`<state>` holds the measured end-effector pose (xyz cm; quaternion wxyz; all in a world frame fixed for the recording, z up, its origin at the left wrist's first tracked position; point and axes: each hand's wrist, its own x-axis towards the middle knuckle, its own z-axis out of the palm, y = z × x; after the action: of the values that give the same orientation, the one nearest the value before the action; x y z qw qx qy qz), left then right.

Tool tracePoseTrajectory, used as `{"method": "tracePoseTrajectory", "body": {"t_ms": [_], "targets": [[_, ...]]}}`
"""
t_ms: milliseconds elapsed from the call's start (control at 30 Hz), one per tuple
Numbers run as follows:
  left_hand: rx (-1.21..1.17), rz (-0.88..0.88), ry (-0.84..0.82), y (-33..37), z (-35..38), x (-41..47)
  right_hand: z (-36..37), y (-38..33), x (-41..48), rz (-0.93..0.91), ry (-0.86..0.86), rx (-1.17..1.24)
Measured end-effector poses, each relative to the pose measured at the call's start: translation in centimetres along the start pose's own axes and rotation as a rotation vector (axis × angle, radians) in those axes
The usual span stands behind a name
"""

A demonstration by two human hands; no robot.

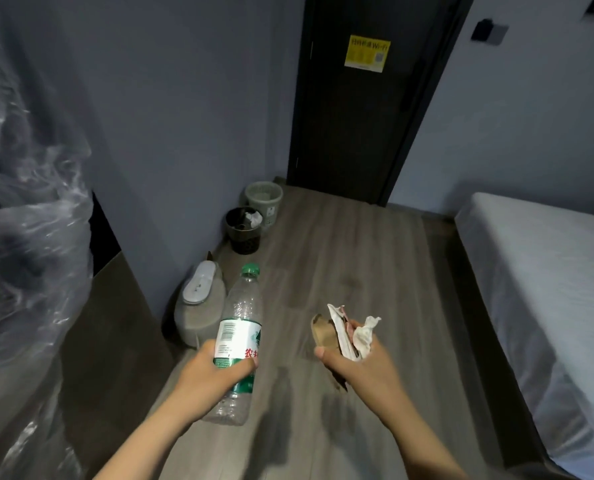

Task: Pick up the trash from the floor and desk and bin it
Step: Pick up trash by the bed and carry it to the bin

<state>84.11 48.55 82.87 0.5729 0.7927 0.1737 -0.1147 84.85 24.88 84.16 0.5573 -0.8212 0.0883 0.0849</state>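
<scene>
Left hand grips the plastic bottle, right hand clutches bunched tissue and cardboard scraps; with the black bin far off by the left wall, loose scraps may slip out.

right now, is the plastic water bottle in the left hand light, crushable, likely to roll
The water bottle looks empty, so probably light. Its thin clear walls likely buckle if the left hand squeezes. Round, it may roll if laid down.

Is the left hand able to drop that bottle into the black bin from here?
Probably not yet: the left hand holds the bottle well short of the black bin, though bare floor leaves the way free.
</scene>
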Motion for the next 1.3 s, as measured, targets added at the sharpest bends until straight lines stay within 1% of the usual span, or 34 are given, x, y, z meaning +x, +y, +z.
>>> {"method": "tracePoseTrajectory", "body": {"t_ms": [167, 367, 533, 600, 833, 1000, 1133, 1300], "targets": [[0.007, -0.027, 0.003, 2.2, -0.9, 7.1, 0.7, -1.6, 7.3, 0.032, 0.029, 0.01], [0.016, -0.066, 0.007, 4.2, -1.1, 16.5, 0.4, -3.1, 17.8, 0.045, -0.021, 0.041], [-0.008, -0.073, 0.033, 8.8, -0.1, 25.0, -0.7, -5.1, 27.8, 0.029, 0.012, -0.003], [0.004, -0.085, 0.045, 10.7, 0.2, 28.5, -1.5, -6.4, 31.8, -0.019, -0.031, -0.072], [0.017, -0.087, 0.045, 15.7, 1.2, 39.1, -3.2, -9.2, 44.4, -0.025, -0.062, -0.081], [0.002, -0.103, 0.07, 17.9, 0.4, 46.5, -2.7, -10.6, 52.5, -0.053, -0.102, -0.043], [-0.037, -0.112, 0.12, 19.5, -0.4, 53.9, -1.7, -11.8, 59.7, 0.014, -0.071, -0.018], [-0.05, -0.116, 0.107, 23.2, -2.8, 63.4, 0.2, -14.5, 68.8, 0.034, -0.091, -0.13]]}}
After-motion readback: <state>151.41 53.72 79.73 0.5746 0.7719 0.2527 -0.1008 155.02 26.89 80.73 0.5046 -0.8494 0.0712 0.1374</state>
